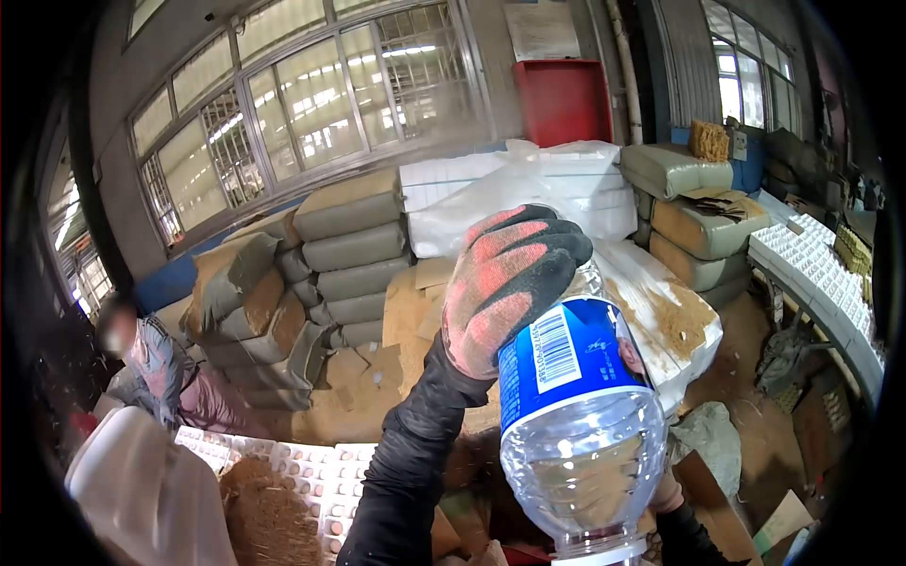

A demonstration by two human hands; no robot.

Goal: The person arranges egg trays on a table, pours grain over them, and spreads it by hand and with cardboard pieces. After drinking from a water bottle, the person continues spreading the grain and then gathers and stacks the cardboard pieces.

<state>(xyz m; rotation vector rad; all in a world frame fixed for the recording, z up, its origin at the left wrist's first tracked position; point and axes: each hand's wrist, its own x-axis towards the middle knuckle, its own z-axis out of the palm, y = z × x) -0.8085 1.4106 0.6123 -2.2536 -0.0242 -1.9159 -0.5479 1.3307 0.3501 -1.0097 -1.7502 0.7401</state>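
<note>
My left hand point(510, 283), in a red and black work glove with a black sleeve, grips the base end of a clear plastic water bottle point(580, 443). The bottle has a blue label and is tipped up, its neck pointing down toward the camera at the bottom edge, with some water inside. Just right of the bottle's shoulder a small part of my right hand point(668, 492) and its black sleeve shows; the bottle hides the rest, so I cannot see its fingers.
Stacked grey-green sacks point(354, 255) and wrapped white packs point(528, 189) fill the middle. A person in a mask point(151, 363) crouches at the left. White cell trays point(321, 472) with a straw pile point(264, 514) lie below. A bench of white trays point(821, 274) runs along the right.
</note>
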